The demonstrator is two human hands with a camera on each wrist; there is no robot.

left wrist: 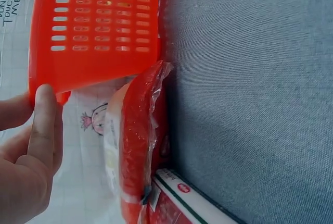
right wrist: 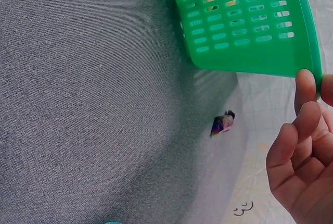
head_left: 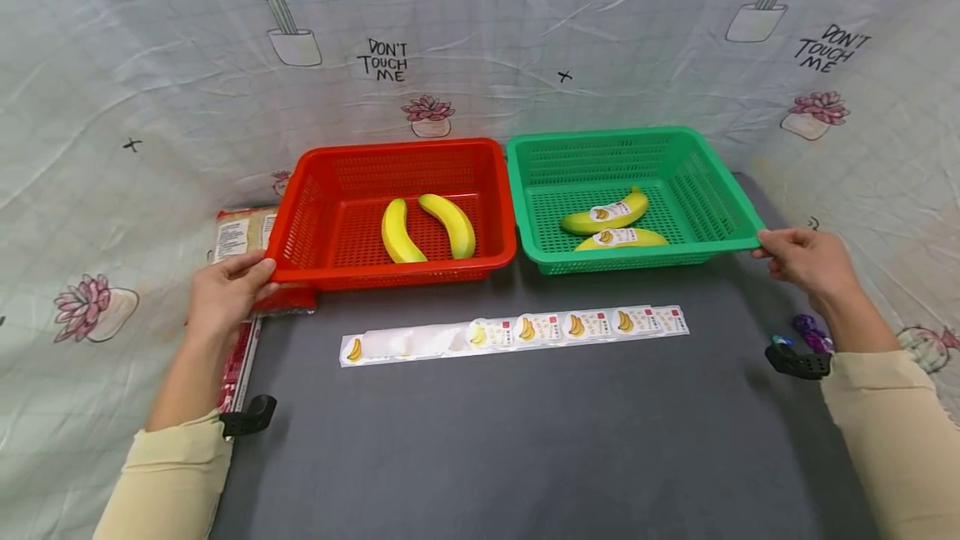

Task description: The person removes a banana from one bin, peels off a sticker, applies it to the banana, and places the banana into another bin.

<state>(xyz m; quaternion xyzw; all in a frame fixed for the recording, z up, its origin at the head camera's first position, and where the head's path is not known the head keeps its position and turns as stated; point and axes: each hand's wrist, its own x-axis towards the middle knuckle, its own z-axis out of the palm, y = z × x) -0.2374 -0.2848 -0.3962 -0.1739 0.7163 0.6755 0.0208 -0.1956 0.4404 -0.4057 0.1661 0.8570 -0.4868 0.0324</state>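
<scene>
Past beige sleeves [head_left: 172, 473], pinching red basket [head_left: 390, 273] with left hand [head_left: 222, 290], green basket [head_left: 645, 254] with right hand [head_left: 813, 263].
Best kept level, steadying the bananas [head_left: 450, 223].

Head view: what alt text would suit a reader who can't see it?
A person's left hand grips a red basket holding two plain bananas; the right hand grips a green basket holding two stickered bananas. In front, a strip of banana stickers lies on a dark gray table.

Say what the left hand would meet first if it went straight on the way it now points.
The red basket, whose near left corner the left hand pinches. Past that rim, depth is unclear in the head view.
</scene>
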